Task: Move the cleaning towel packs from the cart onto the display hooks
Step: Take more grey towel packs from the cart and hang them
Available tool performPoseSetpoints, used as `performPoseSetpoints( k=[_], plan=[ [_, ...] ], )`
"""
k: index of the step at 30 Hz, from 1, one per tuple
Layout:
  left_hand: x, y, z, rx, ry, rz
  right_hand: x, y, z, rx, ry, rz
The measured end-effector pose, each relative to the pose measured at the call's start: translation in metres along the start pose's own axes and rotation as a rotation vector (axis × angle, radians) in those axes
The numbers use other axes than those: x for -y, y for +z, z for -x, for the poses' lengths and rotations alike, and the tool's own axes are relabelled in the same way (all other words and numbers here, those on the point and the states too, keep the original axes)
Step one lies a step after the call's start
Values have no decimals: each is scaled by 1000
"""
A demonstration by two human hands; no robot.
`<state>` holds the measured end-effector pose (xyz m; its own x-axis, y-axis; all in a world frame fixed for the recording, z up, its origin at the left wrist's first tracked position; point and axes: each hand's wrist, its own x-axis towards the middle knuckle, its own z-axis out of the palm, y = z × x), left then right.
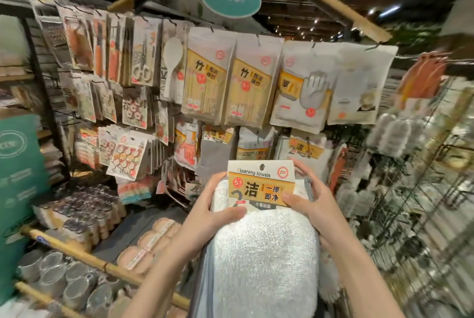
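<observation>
While the left and right margins smear into blur, so that the glass cups (55, 276) at lower left and the wire rack (420, 204) at right are hard to read, the centre stays sharp. The cart is not in sight, and the lower end of the towel pack (261, 248) runs off the bottom edge. The left hand (209, 211) curls around the pack's left edge, thumb across the front. The pack is white terry cloth with a grey edge, topped by a card header (260, 184) printed "Cleaning towels" over an orange band, with a hang hole at its top. The right hand (311, 201) grips the header's right edge, thumb on the card. The pack is held up just below the hanging display packs (232, 81).
</observation>
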<state>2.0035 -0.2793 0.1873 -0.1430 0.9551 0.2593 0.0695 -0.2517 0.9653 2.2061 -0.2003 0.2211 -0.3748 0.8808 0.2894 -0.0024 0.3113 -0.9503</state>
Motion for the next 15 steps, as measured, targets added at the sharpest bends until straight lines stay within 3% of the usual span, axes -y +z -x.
performPoseSetpoints(
  k=[3, 11, 15],
  plan=[
    [4, 23, -15, -11, 36, 20, -4, -19, -5, -57, -58, 13],
    [8, 66, -50, 72, 42, 51, -20, -61, -16, -285, 1, 38],
    [11, 69, -63, 125, 63, 12, -25, -71, -20, -299, 21, -52]
  ],
)
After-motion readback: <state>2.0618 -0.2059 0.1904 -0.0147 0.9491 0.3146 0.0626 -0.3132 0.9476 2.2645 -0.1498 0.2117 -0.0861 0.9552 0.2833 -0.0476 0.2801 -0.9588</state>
